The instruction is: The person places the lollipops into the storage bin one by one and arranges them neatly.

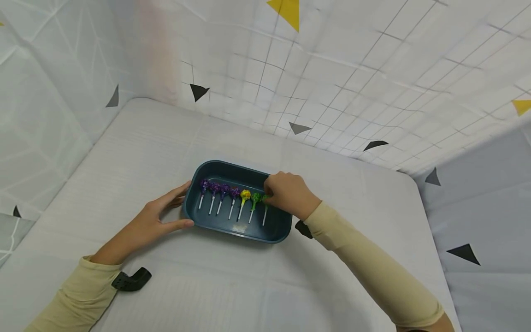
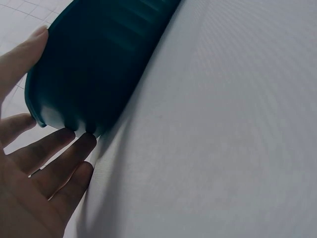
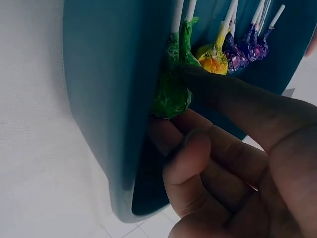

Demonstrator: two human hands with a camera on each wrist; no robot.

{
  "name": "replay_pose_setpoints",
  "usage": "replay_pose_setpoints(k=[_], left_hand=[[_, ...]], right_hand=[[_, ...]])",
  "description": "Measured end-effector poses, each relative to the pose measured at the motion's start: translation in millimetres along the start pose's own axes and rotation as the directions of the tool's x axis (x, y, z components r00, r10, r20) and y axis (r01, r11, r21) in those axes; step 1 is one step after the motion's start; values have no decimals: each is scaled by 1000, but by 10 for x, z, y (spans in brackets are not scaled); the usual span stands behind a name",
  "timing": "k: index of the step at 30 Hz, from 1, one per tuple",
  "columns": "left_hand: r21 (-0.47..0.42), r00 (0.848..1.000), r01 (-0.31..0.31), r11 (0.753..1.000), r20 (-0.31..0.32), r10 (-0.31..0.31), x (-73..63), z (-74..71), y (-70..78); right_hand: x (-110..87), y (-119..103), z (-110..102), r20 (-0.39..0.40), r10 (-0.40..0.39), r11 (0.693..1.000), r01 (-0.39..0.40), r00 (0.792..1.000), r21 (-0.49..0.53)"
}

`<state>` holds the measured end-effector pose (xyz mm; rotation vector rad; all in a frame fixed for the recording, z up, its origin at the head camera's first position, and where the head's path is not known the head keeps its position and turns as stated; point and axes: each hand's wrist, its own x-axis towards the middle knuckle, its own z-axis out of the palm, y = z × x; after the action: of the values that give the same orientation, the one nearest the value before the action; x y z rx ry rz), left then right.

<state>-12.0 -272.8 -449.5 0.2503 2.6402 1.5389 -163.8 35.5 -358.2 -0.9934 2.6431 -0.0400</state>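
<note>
A dark teal rectangular tray (image 1: pixel 242 233) holds a row of lollipops with white sticks pointing toward me. From left to right lie several purple lollipops (image 1: pixel 224 189), a yellow lollipop (image 1: pixel 245 195) and two green ones. My right hand (image 1: pixel 290 193) reaches over the tray's right end and pinches the rightmost green lollipop (image 3: pixel 171 99) by its wrapped head. The other green lollipop (image 1: pixel 255 198) lies just left of it. At the tray's left end, my left hand (image 1: pixel 147 226) is spread, with fingertips and thumb touching the outer wall and rim.
The tray sits on a white cloth-covered table (image 1: pixel 199 276). Pale patterned curtains (image 1: pixel 332 83) enclose the far side and both flanks. A black wrist mount (image 1: pixel 132 279) sticks out from the left sleeve, and another (image 1: pixel 304 229) shows beneath the right wrist.
</note>
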Motion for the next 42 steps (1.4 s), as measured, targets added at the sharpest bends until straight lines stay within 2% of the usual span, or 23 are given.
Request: replay_pose_setpoints(k=[42], left_hand=[[2, 1000, -11, 1000, 2, 11, -8, -10, 13]], right_hand=[[38, 20, 72, -7, -11, 1000, 11, 1000, -21]])
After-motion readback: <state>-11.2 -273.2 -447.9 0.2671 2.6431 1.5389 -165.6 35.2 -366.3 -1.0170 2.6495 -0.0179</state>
